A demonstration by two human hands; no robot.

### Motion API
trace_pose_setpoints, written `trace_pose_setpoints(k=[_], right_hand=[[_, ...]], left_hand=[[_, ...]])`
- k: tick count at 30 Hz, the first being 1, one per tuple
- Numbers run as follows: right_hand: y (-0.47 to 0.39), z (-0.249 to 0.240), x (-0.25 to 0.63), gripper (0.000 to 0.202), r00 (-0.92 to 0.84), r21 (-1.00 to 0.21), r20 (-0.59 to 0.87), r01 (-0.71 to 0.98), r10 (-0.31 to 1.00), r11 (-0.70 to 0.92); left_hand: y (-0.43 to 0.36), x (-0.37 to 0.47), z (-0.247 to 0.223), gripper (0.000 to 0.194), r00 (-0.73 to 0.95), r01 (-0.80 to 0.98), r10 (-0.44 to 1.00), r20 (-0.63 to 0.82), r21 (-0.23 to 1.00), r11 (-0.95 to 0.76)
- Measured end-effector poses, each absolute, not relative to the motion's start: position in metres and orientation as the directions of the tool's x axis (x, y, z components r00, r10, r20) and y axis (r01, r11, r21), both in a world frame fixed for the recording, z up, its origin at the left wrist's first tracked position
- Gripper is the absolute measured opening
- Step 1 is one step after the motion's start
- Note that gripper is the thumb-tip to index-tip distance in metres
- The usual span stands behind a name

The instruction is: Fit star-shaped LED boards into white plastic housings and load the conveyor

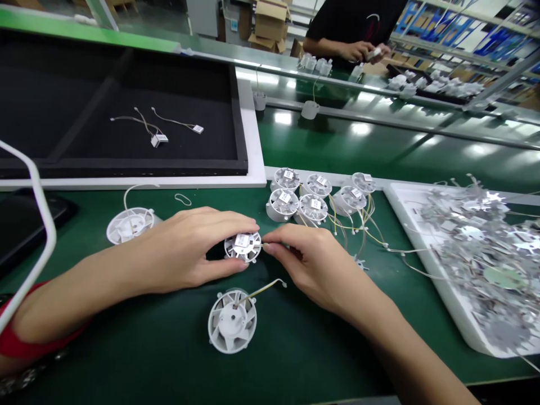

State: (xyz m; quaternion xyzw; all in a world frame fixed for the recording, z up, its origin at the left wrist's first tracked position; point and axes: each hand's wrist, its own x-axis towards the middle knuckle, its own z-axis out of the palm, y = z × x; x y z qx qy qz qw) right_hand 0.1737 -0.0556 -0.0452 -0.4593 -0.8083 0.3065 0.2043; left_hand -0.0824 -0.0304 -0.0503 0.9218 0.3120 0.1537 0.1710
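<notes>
One silvery-faced round plastic fan [243, 248] | left hand [200, 247]: grip holding it | right hand [312, 256]: grip narrow on its thin wire [259, 244]

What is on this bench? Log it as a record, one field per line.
Left hand: grips a small fan between thumb and fingers
Right hand: fingertips pinched at that fan's edge; what they grip is too small to tell
Front: second fan, its wire reaching right
Left: third fan, beyond the left forearm
Behind: six labelled fans, clustered
Far right: white tray heaped with silvery parts
Upper left: black tray with wired pieces
</notes>
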Motion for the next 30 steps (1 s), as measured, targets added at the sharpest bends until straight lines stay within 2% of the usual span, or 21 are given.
trace_pose_setpoints(k=[3,8,14,17,21,24,30], right_hand=[[-0.056,-0.048,0.174,0.021,-0.529,-0.607,0.062,0.653,0.846,0.453],[-0.059,-0.053,0.173,0.023,-0.554,-0.387,0.096,0.745,0.827,0.544],[-0.062,-0.051,0.173,0.031,-0.655,-0.175,0.238,0.698,0.718,0.695],[-0.063,-0.051,0.173,0.033,-0.686,-0.117,0.249,0.680,0.684,0.724],[-0.063,-0.052,0.174,0.034,-0.690,-0.113,0.205,0.688,0.694,0.717],[-0.060,-0.055,0.177,0.032,-0.678,-0.149,0.199,0.693,0.708,0.706],[-0.058,-0.054,0.181,0.025,-0.580,-0.397,0.311,0.640,0.753,0.657]], left_hand=[[-0.028,-0.082,-0.052,0.049,0.768,0.502,0.611,0.192,0.412,-0.760],[-0.028,-0.082,-0.051,0.050,0.771,0.506,0.614,0.169,0.422,-0.752],[-0.029,-0.082,-0.048,0.042,0.768,0.505,0.622,0.155,0.452,-0.736],[-0.028,-0.083,-0.052,0.036,0.765,0.511,0.626,0.148,0.453,-0.731],[-0.027,-0.085,-0.060,0.036,0.778,0.495,0.613,0.135,0.470,-0.731],[-0.026,-0.085,-0.060,0.036,0.750,0.478,0.644,0.152,0.548,-0.686],[-0.029,-0.083,-0.039,0.026,0.621,0.474,0.767,0.160,0.704,-0.530]])
